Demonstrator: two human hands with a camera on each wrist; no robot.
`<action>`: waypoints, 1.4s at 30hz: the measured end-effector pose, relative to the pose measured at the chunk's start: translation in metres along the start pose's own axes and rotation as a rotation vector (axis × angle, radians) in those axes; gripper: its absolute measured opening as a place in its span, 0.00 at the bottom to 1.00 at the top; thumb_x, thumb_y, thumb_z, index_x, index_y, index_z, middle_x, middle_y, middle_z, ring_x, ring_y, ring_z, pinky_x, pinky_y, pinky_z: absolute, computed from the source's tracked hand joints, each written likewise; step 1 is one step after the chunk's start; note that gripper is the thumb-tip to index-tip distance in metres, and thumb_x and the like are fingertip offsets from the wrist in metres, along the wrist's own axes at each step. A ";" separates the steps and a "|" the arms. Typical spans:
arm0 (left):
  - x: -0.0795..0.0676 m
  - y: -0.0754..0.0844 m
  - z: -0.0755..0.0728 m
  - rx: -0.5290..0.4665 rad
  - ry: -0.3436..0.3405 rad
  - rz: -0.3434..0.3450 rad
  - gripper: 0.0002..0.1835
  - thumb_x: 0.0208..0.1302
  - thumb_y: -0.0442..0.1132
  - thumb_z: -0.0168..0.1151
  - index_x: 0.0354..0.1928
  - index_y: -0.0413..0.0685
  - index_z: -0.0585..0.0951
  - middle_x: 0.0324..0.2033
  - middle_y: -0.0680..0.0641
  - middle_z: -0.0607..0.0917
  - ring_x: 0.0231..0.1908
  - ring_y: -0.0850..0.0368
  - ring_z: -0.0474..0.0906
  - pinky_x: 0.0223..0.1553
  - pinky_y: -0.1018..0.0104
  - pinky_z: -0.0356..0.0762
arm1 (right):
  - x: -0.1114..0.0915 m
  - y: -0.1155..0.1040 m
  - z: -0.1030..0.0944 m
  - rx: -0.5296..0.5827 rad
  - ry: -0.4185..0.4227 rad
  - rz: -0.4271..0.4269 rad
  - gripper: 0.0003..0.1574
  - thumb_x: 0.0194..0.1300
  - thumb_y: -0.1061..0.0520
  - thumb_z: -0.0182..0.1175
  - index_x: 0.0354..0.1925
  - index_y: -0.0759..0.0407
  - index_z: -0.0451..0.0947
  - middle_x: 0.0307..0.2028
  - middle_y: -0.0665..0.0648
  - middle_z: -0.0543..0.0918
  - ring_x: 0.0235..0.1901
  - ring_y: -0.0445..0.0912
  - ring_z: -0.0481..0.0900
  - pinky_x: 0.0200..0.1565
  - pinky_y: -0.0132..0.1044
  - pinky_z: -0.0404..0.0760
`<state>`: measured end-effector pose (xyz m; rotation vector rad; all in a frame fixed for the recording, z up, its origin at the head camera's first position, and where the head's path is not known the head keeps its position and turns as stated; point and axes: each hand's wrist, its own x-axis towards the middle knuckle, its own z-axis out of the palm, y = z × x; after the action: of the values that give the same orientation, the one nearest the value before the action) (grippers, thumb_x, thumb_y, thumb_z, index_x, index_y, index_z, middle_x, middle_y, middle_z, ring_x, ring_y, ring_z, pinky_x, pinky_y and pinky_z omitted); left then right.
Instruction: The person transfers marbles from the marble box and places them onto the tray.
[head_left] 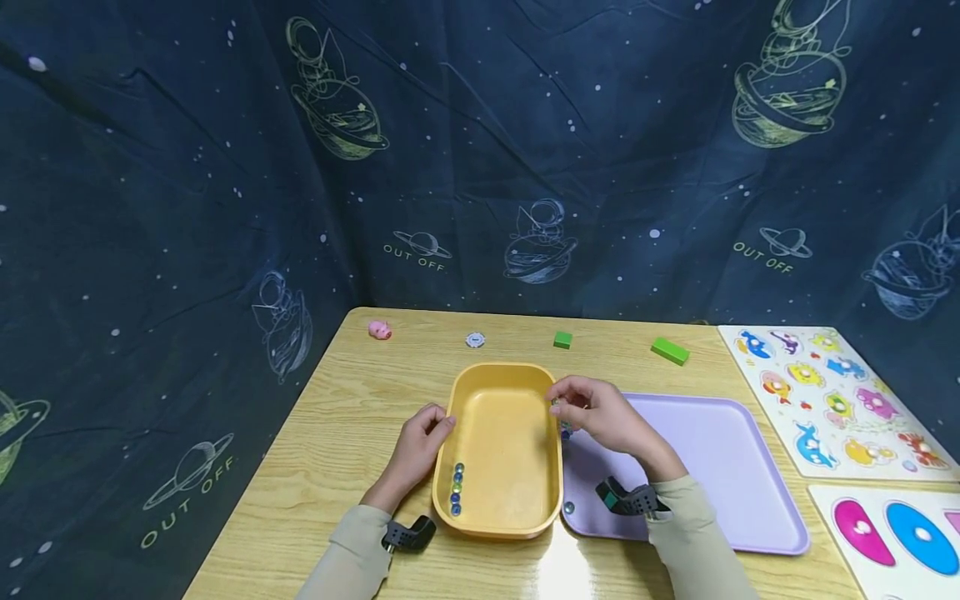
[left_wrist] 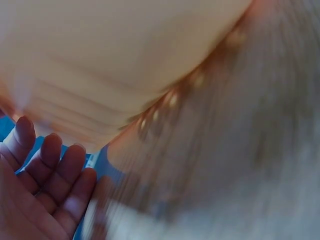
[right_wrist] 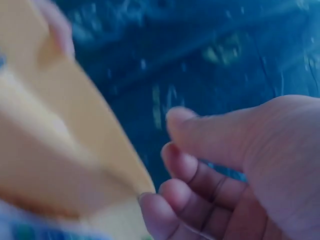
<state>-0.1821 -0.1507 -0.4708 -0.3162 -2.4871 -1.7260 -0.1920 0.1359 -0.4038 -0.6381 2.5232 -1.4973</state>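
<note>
A deep yellow tray [head_left: 498,450] stands in the middle of the table, with a row of blue and yellow-green glass marbles [head_left: 457,489] along its lower left side. My left hand [head_left: 416,450] holds the tray's left rim; its fingers [left_wrist: 65,175] lie against the outer wall in the left wrist view. At the right rim my right hand [head_left: 607,418] pinches a small glass marble [head_left: 555,402] between thumb and fingertips. Below these fingers, more marbles [head_left: 566,431] lie on the purple tray [head_left: 712,467]. A single marble [head_left: 568,507] sits at its lower left corner.
Along the back stand a pink pig figure [head_left: 379,330], a poker chip [head_left: 476,340], a green cube [head_left: 562,340] and a green block [head_left: 670,351]. Puzzle boards with animals [head_left: 832,400] and coloured shapes [head_left: 892,533] lie to the right. A dark printed cloth [head_left: 465,167] hangs behind.
</note>
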 end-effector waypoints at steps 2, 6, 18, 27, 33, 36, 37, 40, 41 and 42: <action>0.000 0.000 0.000 -0.002 -0.001 -0.003 0.10 0.65 0.36 0.52 0.25 0.41 0.71 0.31 0.47 0.75 0.31 0.59 0.70 0.31 0.71 0.69 | 0.002 0.020 -0.009 -0.036 0.040 0.037 0.08 0.60 0.57 0.59 0.41 0.55 0.77 0.28 0.54 0.77 0.27 0.51 0.75 0.27 0.39 0.76; 0.000 0.000 -0.001 -0.008 -0.005 -0.005 0.10 0.65 0.36 0.52 0.25 0.42 0.71 0.30 0.47 0.74 0.31 0.56 0.70 0.31 0.71 0.69 | 0.002 0.051 -0.022 -0.046 0.078 0.118 0.12 0.58 0.59 0.60 0.42 0.59 0.77 0.29 0.55 0.77 0.28 0.51 0.75 0.29 0.42 0.77; 0.001 0.000 -0.001 -0.006 -0.010 -0.014 0.11 0.65 0.37 0.52 0.25 0.42 0.71 0.30 0.47 0.75 0.31 0.56 0.70 0.30 0.71 0.69 | 0.000 0.093 -0.028 -0.044 0.092 0.330 0.12 0.55 0.56 0.63 0.35 0.62 0.75 0.25 0.56 0.77 0.21 0.45 0.73 0.22 0.37 0.74; 0.001 -0.001 -0.001 -0.007 -0.015 -0.032 0.11 0.65 0.39 0.52 0.26 0.42 0.72 0.29 0.48 0.74 0.30 0.58 0.70 0.29 0.71 0.69 | 0.002 0.100 -0.023 -0.175 0.133 0.374 0.07 0.55 0.59 0.63 0.34 0.58 0.76 0.24 0.53 0.77 0.19 0.44 0.72 0.22 0.36 0.72; 0.000 -0.001 -0.001 -0.010 -0.017 -0.045 0.11 0.66 0.39 0.52 0.27 0.41 0.72 0.27 0.48 0.72 0.29 0.59 0.69 0.27 0.72 0.67 | 0.001 0.094 -0.026 -0.144 0.132 0.335 0.08 0.56 0.58 0.62 0.35 0.58 0.77 0.25 0.53 0.78 0.20 0.46 0.73 0.22 0.36 0.73; 0.000 0.000 -0.001 -0.014 -0.018 -0.047 0.11 0.66 0.38 0.52 0.27 0.40 0.72 0.28 0.48 0.72 0.29 0.58 0.69 0.27 0.72 0.68 | 0.001 0.081 -0.027 -0.103 0.131 0.286 0.10 0.58 0.56 0.61 0.38 0.60 0.77 0.27 0.55 0.78 0.24 0.50 0.74 0.24 0.38 0.74; 0.000 0.000 -0.001 -0.016 -0.019 -0.046 0.11 0.66 0.38 0.52 0.27 0.40 0.72 0.28 0.48 0.73 0.29 0.58 0.69 0.27 0.72 0.68 | 0.002 0.075 -0.027 -0.087 0.130 0.273 0.11 0.58 0.55 0.61 0.39 0.59 0.77 0.28 0.56 0.78 0.25 0.51 0.74 0.24 0.38 0.74; 0.001 0.000 -0.001 -0.016 -0.020 -0.042 0.11 0.66 0.38 0.51 0.28 0.40 0.72 0.28 0.48 0.73 0.29 0.58 0.70 0.27 0.71 0.68 | 0.003 0.052 -0.021 -0.025 0.120 0.220 0.13 0.59 0.54 0.61 0.40 0.59 0.78 0.30 0.58 0.78 0.28 0.55 0.74 0.26 0.42 0.76; 0.001 0.000 -0.001 -0.014 -0.019 -0.041 0.10 0.66 0.38 0.51 0.27 0.40 0.72 0.28 0.48 0.73 0.29 0.58 0.70 0.27 0.71 0.68 | 0.003 0.044 -0.018 -0.006 0.108 0.196 0.13 0.59 0.53 0.60 0.40 0.59 0.78 0.31 0.59 0.78 0.28 0.56 0.74 0.27 0.43 0.76; 0.001 0.000 -0.001 -0.012 -0.019 -0.039 0.10 0.66 0.38 0.51 0.27 0.41 0.72 0.28 0.48 0.73 0.29 0.58 0.69 0.27 0.72 0.68 | 0.004 0.035 -0.013 0.008 0.094 0.168 0.12 0.59 0.53 0.60 0.40 0.58 0.78 0.31 0.60 0.79 0.28 0.57 0.74 0.26 0.44 0.77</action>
<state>-0.1827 -0.1515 -0.4708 -0.2876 -2.5131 -1.7615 -0.2098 0.1599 -0.4274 -0.3514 2.5644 -1.5106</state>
